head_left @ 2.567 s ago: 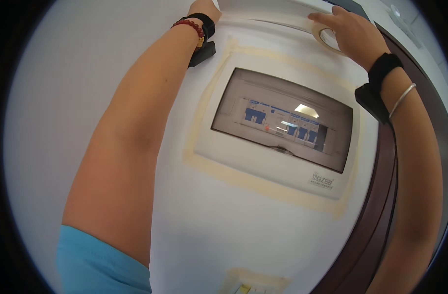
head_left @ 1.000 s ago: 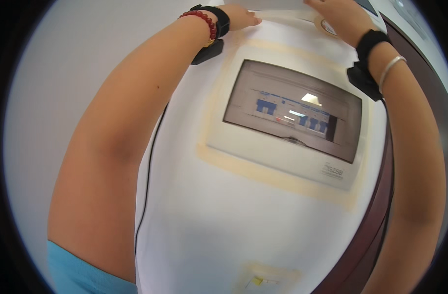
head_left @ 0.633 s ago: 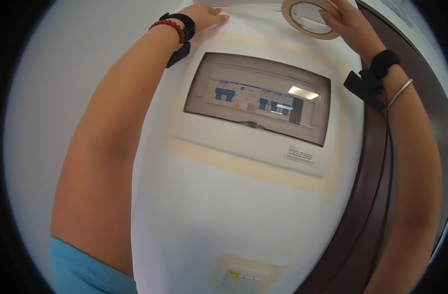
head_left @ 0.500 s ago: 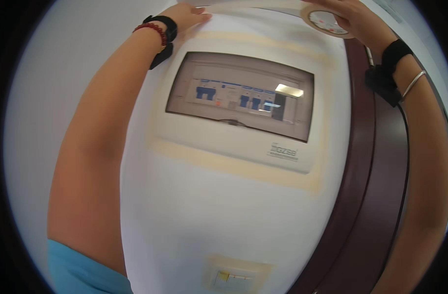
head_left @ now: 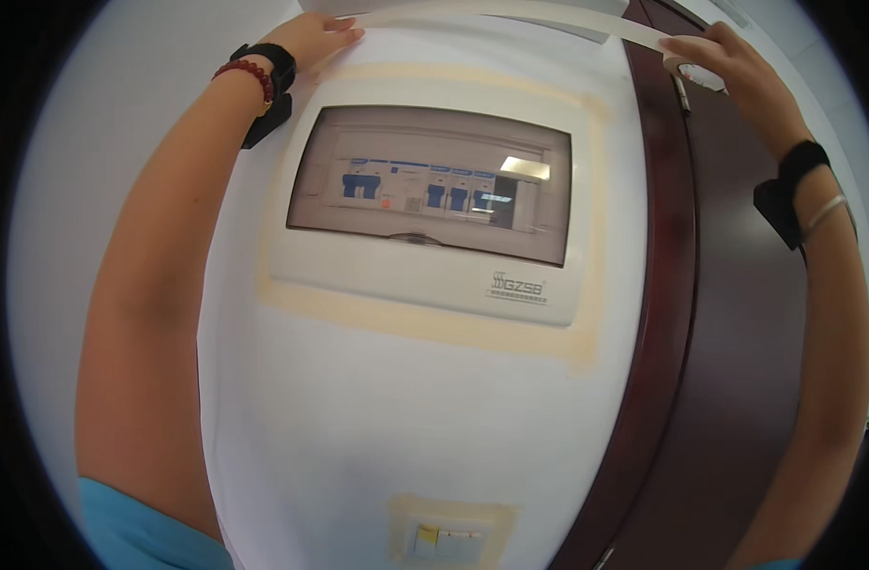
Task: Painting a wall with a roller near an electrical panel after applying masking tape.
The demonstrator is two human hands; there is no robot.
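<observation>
We are finding the right grip (head_left: 743, 76) closed around the tape roll (head_left: 676, 65), with a fingertip lying close to where the tape strip (head_left: 496, 9) is leaving the ring. The strip is running leftward from there in a shallow arch to the left grip (head_left: 306, 40), where two digits are showing slightly parted at its far end; we are unable to tell whether they are pinching the tape or pressing it to the wall (head_left: 387, 418).

We are noting one change over the last moments: the right grip is standing farther from the left, and a longer strip is spanning the two. The roll, showing over the wall shortly before, is now hanging past its edge, in front of the dark frame (head_left: 658, 285) and door (head_left: 738, 285), just above a hinge (head_left: 682, 93). The left grip is staying near the upper left corner of the electrical panel (head_left: 425, 190).

We are judging that tape is being paid out sideways above the panel, already reaching beyond its right side. We are not confirming that the middle of the strip is touching the wall.

Below both grips, a yellowish border (head_left: 406, 328) is surrounding the panel; farther down, a switch plate (head_left: 449, 543) is sitting inside a similar border.
</observation>
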